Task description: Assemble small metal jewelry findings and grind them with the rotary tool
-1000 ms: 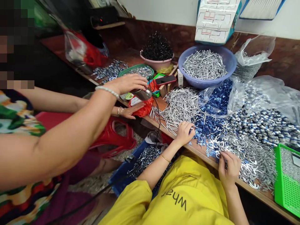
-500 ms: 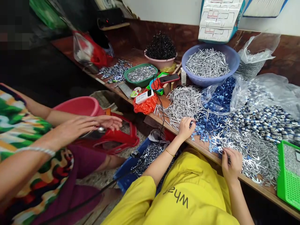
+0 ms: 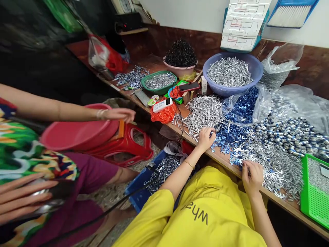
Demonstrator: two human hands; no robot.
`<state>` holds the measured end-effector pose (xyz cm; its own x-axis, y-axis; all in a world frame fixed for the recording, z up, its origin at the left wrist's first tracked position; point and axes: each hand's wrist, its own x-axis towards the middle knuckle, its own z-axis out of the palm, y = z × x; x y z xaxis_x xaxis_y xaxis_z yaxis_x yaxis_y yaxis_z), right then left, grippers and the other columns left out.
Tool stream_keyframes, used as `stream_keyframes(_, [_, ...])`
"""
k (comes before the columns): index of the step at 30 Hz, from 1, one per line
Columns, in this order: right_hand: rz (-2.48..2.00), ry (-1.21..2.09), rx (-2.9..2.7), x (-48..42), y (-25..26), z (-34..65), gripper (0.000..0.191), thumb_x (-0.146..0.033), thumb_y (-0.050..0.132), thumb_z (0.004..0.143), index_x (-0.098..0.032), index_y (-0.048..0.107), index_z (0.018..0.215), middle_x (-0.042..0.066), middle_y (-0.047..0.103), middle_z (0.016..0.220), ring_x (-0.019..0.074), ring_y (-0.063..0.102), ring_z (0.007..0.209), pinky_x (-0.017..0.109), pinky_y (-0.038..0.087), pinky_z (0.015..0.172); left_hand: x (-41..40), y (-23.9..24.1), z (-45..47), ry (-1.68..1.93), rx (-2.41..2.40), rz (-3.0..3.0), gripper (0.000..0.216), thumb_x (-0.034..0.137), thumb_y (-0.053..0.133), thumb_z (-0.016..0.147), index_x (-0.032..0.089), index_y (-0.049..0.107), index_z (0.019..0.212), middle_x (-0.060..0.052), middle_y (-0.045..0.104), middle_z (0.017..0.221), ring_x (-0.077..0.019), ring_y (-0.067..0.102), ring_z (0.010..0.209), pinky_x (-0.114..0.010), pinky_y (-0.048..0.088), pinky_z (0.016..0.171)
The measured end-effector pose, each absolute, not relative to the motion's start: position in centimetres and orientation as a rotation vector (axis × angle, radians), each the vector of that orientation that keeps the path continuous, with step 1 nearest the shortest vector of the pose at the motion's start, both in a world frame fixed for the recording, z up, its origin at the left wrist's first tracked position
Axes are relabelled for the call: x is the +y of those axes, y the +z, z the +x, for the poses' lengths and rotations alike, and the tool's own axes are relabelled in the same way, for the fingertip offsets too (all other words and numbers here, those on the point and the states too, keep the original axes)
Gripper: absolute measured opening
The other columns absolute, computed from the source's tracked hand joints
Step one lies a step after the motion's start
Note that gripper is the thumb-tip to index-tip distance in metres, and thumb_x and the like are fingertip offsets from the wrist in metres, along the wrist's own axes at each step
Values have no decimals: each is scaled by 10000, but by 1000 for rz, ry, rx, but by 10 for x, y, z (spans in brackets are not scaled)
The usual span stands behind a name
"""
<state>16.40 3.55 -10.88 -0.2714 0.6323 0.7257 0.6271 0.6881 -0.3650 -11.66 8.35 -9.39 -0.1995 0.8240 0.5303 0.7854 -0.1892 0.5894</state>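
Observation:
My left hand (image 3: pixel 206 139) is closed at the table edge, with a small blue-and-silver part (image 3: pixel 212 133) between thumb and fingers. Right beside it lie a heap of silver pins (image 3: pixel 205 111) and small blue star-shaped pieces (image 3: pixel 223 139). My right hand (image 3: pixel 253 174) rests at the edge farther right, its fingers bent together; whatever they pinch is too small to make out. Around its fingertips spread white crescent-shaped pieces (image 3: pixel 273 178) and small silver parts (image 3: pixel 290 175). Behind these sits a pile of blue-and-silver cylinders (image 3: pixel 293 133).
At the back stand a purple basin (image 3: pixel 205 73) of pins and a pink bowl (image 3: pixel 177 71) of black parts. A green tray (image 3: pixel 312 206) borders the right side. Below, a blue crate (image 3: pixel 135 199) holds finished-looking pieces. A co-worker's hand (image 3: pixel 120 114) reaches over a red stool (image 3: pixel 138 156).
The co-worker's hands have moved apart, one staying over the red stool, the other now low at the left with a dark and shiny object. My hands have barely moved.

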Motion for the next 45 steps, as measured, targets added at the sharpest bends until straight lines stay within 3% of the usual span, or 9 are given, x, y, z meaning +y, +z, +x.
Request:
stream_keyframes(27, [-1046, 13, -1981, 31, -103, 163, 171, -86, 616, 881, -184, 637, 1019, 74, 709, 932, 205, 642, 891, 374, 506, 820, 80, -91, -119, 1442, 1840, 1821, 155, 226, 486, 950, 201, 639, 933, -56, 705, 925, -216, 590, 880, -370, 451, 854])
stream_keyframes(34, [-970, -47, -2065, 9, -101, 167, 257, -49, 673, 832, -190, 651, 1046, 70, 725, 920, 216, 668, 861, 386, 515, 809, 77, -89, -121, 1427, 1766, 1812, 146, 235, 496, 953, 205, 635, 919, -38, 706, 891, -198, 595, 839, -340, 464, 804])
stream_keyframes(42, [-1016, 124, -2161, -18, -118, 166, 127, -122, 631, 884, -178, 661, 995, 65, 725, 886, 183, 690, 802, 324, 535, 794, 75, -82, -122, 1383, 1598, 1856, 135, 199, 494, 915, 199, 628, 916, -56, 682, 846, -213, 572, 811, -360, 449, 781])
stream_keyframes(45, [-1032, 78, -2186, -10, -123, 162, 131, -144, 637, 889, -195, 668, 1006, 24, 727, 823, 139, 676, 693, 260, 518, 710, 75, -82, -123, 1349, 1558, 1901, 131, 198, 491, 905, 198, 622, 914, -59, 679, 854, -215, 565, 808, -368, 446, 784])
